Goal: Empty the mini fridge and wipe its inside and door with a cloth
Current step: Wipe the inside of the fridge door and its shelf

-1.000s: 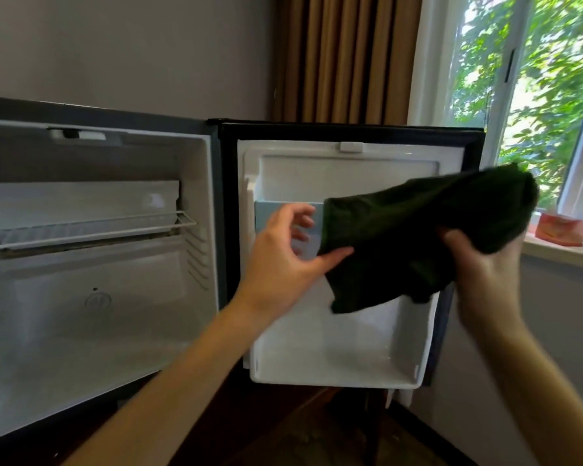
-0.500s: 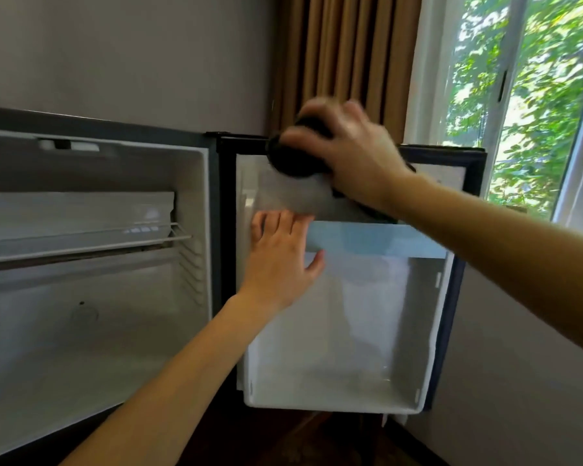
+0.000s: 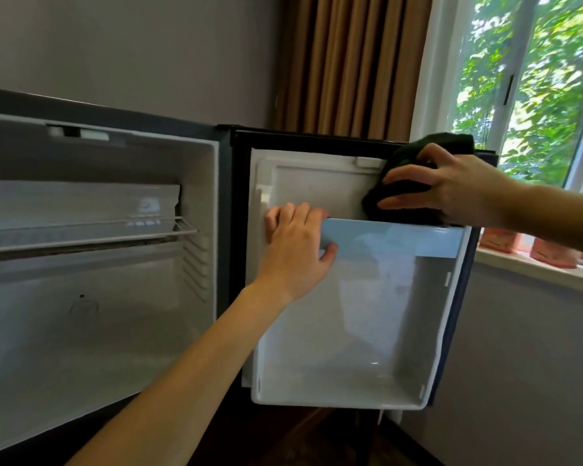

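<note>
The mini fridge [image 3: 98, 314] stands open with nothing inside but a wire shelf [image 3: 81, 235]. Its door [image 3: 317, 183] is swung out to the right, showing a white inner liner and a pale blue shelf rail [image 3: 391, 237]. My left hand [image 3: 297, 243] grips the left end of that rail, fingers over its top edge and thumb on its front. My right hand [image 3: 458, 190] holds a bunched dark green cloth [image 3: 441, 142] against the upper right corner of the door's inner panel, just above the rail.
A brown curtain [image 3: 350, 62] hangs behind the door. To the right is a window [image 3: 535, 79], and small orange-red objects [image 3: 552, 255] sit on its sill. The door's lower bin [image 3: 334, 395] holds nothing. Dark floor lies below.
My right hand has carried the cloth from the door's top left across to its upper right corner. My left hand has stayed on the left end of the rail.
</note>
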Action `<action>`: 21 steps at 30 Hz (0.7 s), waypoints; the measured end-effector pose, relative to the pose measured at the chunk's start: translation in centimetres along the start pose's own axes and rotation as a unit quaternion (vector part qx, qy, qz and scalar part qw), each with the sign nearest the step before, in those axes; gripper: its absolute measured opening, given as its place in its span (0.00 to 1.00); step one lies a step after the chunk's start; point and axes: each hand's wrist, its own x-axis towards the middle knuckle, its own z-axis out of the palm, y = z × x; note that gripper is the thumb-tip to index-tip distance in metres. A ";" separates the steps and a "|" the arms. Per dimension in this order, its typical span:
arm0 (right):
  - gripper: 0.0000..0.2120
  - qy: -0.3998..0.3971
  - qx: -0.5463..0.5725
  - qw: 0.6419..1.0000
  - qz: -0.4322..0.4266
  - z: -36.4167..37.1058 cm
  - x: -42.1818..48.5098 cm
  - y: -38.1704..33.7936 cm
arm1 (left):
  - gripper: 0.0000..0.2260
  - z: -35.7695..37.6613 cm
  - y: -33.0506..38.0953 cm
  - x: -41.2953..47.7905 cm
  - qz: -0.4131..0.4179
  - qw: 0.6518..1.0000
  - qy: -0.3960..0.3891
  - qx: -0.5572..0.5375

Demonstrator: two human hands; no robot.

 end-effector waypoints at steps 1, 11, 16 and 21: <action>0.34 -0.001 0.009 1.000 0.028 -0.3 0.8 -0.4 | 0.18 0.0 0.0 0.0 -0.001 1.000 0.006 0.001; 0.28 0.032 0.099 0.989 0.102 -2.2 11.2 -6.0 | 0.17 -0.3 -0.1 -0.1 -0.001 1.000 -0.005 -0.025; 0.26 -0.013 0.097 0.992 0.079 -2.4 9.3 -4.5 | 0.17 -0.8 -0.2 -0.3 0.009 0.999 -0.015 -0.037; 0.26 -0.038 0.112 0.987 0.109 -2.8 8.0 -4.5 | 0.18 -1.7 -0.8 -0.2 0.030 0.998 -0.038 -0.042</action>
